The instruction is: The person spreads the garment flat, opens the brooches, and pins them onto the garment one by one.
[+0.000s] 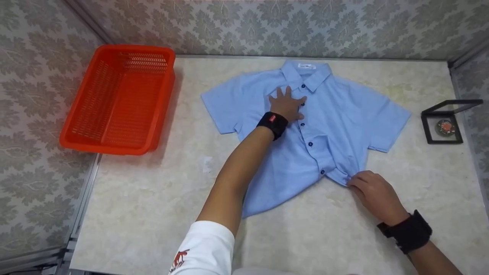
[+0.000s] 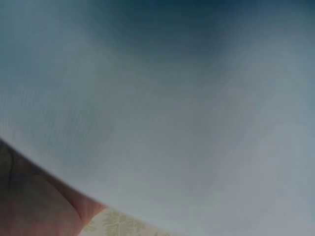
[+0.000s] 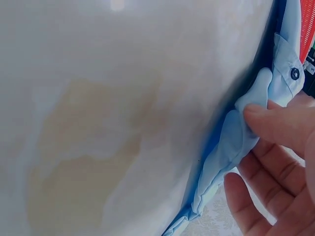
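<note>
A light blue short-sleeved shirt [image 1: 340, 110] lies front up on the table, collar toward the back wall, dark buttons down its middle. My left hand [image 1: 286, 105] rests spread on the chest, just left of the button row. At the lower right hem, my right hand [image 1: 372, 191] pinches the cloth between thumb and fingers, and the fabric bunches in folds there. In the right wrist view the thumb [image 3: 275, 123] presses on the gathered hem near a button [image 3: 295, 73]. Blurred pale cloth fills most of the left wrist view, with part of the palm [image 2: 39, 206] at its corner.
An orange-red plastic basket [image 1: 160, 110] stands at the back left of the table [image 1: 153, 214]. On the right is a small black open frame-like case [image 1: 428, 130] with a round red-and-dark item [image 1: 446, 128]. Patterned walls [image 1: 248, 26] enclose the back and sides.
</note>
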`<state>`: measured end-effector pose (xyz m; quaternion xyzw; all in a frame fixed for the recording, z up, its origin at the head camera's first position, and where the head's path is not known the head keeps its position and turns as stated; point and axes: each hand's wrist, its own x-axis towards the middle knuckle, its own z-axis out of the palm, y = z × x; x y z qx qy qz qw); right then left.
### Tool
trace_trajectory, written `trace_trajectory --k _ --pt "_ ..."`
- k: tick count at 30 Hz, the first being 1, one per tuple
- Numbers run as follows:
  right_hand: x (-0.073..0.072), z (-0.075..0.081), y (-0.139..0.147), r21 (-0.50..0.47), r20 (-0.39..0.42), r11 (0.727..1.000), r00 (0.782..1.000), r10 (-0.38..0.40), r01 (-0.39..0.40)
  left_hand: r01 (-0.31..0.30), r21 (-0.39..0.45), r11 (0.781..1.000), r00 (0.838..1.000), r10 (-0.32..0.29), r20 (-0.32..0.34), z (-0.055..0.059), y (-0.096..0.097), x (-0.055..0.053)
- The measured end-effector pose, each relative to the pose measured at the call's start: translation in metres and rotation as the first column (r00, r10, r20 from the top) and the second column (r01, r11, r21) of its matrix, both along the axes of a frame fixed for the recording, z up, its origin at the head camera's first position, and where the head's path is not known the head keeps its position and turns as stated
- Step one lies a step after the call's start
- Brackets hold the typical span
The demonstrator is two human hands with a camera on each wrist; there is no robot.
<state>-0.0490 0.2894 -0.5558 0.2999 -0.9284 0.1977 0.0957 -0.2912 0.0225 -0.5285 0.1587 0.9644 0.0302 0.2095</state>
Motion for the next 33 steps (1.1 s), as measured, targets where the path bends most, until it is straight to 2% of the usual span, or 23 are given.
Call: trace_trajectory --k 4,14,20,33 --pt "0.002 -0.001 0.002 0.000 -0.003 1.000 1.000 -0.009 0.009 0.002 0.000 1.000 1.000 -0.002 -0.004 0.003 0.000 0.002" --pt "0.006 -0.001 0.005 -0.023 -0.005 0.999 0.999 -0.037 0.037 0.003 -0.005 1.000 1.000 -0.003 -0.009 -0.003 0.000 -0.001" --pt "0.007 -0.001 0.009 -0.017 -0.040 1.000 0.999 0.021 -0.022 0.020 -0.013 1.000 1.000 -0.021 -0.019 -0.005 0.000 -0.003" --pt "0.008 -0.001 0.020 -0.039 -0.015 0.996 0.997 0.074 -0.074 0.007 -0.011 1.000 1.000 -0.007 -0.016 0.000 -0.002 -0.002"
